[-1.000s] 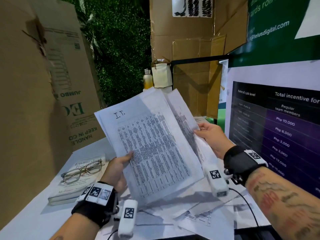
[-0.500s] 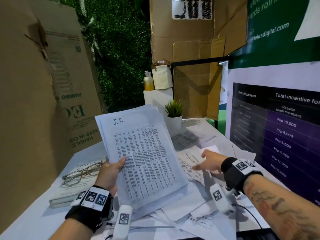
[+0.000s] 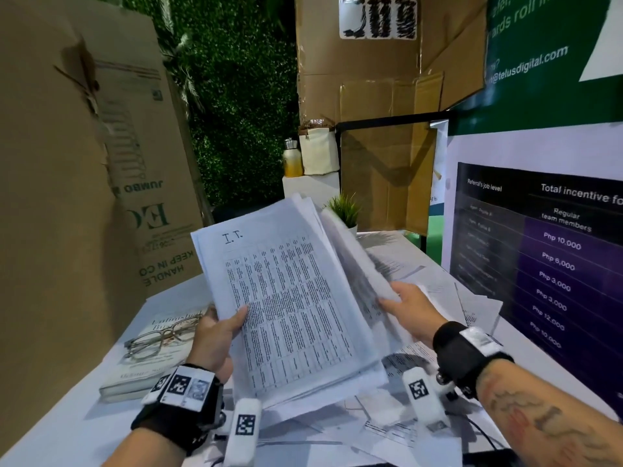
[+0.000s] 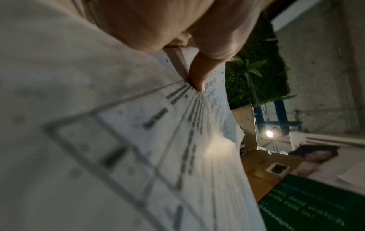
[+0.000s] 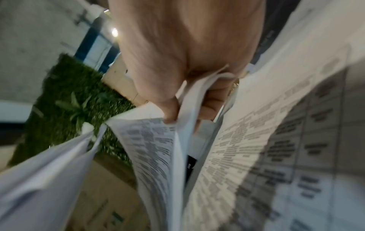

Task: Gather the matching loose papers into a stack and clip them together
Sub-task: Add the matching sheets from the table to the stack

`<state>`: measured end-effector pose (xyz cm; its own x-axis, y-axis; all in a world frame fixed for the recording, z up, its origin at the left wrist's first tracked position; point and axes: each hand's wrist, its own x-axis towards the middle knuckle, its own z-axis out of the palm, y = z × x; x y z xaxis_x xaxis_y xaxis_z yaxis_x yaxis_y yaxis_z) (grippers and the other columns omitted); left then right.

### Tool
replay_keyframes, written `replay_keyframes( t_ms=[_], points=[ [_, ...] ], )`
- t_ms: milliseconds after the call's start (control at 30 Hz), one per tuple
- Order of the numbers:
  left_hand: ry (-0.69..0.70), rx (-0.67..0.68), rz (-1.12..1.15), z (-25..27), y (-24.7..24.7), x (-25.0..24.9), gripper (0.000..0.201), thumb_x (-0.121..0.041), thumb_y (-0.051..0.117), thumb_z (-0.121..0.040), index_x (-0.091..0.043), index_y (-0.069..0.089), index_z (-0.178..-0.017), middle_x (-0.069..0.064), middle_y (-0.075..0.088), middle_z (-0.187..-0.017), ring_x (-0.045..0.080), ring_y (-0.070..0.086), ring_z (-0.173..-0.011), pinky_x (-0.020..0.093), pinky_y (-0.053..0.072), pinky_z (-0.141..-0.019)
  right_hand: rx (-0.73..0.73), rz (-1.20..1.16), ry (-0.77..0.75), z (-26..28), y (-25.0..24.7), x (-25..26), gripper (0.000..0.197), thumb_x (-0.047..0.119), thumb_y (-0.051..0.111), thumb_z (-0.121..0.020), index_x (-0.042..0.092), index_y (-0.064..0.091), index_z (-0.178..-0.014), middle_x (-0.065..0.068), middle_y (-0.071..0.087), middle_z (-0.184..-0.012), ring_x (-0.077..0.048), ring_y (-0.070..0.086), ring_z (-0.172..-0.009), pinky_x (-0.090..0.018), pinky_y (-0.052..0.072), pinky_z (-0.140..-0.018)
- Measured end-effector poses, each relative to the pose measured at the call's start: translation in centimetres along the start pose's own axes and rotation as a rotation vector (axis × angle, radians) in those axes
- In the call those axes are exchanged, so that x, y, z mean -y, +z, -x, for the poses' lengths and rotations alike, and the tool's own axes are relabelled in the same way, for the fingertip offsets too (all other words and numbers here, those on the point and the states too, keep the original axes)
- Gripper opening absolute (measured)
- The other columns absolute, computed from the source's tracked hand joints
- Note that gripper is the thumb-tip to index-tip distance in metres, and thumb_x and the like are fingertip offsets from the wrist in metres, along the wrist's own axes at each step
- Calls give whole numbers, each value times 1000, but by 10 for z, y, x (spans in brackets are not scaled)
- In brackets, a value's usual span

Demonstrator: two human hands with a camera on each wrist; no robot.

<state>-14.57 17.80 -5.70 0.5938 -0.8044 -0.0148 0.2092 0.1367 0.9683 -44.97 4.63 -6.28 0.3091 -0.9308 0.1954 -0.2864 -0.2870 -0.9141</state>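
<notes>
A stack of printed sheets (image 3: 290,298), its top page a table marked "I.T.", is raised above the table. My left hand (image 3: 219,335) grips its left edge, thumb on the front page; in the left wrist view the thumb presses the stack (image 4: 138,156). My right hand (image 3: 408,308) pinches another printed sheet (image 3: 354,264) against the stack's right edge, and the right wrist view shows that sheet (image 5: 158,148) between thumb and fingers. More loose papers (image 3: 397,423) lie on the white table (image 3: 67,429) underneath. No clip is visible.
A book (image 3: 148,365) with eyeglasses (image 3: 158,338) on top lies at the left. A small potted plant (image 3: 344,210) stands behind the stack. Cardboard boxes (image 3: 67,197) wall the left and back, and a poster board (image 3: 539,247) stands on the right.
My right hand dropped to the loose papers on the table, then came back up holding a sheet to the stack's right edge. The left hand kept the stack raised.
</notes>
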Motion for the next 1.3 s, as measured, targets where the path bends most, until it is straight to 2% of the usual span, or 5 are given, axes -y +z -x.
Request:
replay_keyframes(
  t_ms=[267, 433, 667, 933, 1300],
  points=[
    [-44, 107, -72, 0, 9, -2, 18, -14, 61, -95, -3, 70, -108, 23, 69, -121, 36, 66, -111, 57, 46, -104, 216, -411, 148, 11, 20, 15, 34, 32, 56, -98, 3, 69, -111, -21, 74, -108, -36, 69, -94, -54, 54, -93],
    [110, 61, -35, 13, 24, -2, 15, -4, 61, -95, -14, 67, -105, 22, 70, -115, 42, 65, -112, 58, 49, -100, 282, -396, 163, 14, 27, 32, 61, 65, 46, -91, 15, 69, -117, -7, 73, -116, -21, 68, -106, -40, 54, -95],
    [595, -114, -150, 43, 47, -36, 61, -6, 70, -89, -24, 43, -142, -14, 66, -108, -1, 69, -94, 27, 55, -84, 85, -337, -208, 22, 32, 64, 10, 18, 74, -85, 20, 67, -91, 2, 72, -94, -10, 70, -87, -25, 58, -82],
    [403, 149, -284, 46, 38, -30, 19, -14, 74, -85, -21, 69, -101, 4, 75, -104, 23, 70, -99, 41, 57, -85, 139, -412, -127, 23, 28, 57, 44, 28, 81, -71, 11, 69, -110, -8, 75, -110, -26, 72, -103, -46, 56, -93],
    [273, 128, -450, 33, 26, -32, 26, -21, 63, -96, 1, 64, -81, 19, 61, -77, 28, 60, -68, 34, 51, -60, 114, -255, -70, 10, 27, 59, 45, 49, 53, -95, 8, 69, -100, 3, 70, -87, -8, 63, -77, -21, 47, -70]
  ],
)
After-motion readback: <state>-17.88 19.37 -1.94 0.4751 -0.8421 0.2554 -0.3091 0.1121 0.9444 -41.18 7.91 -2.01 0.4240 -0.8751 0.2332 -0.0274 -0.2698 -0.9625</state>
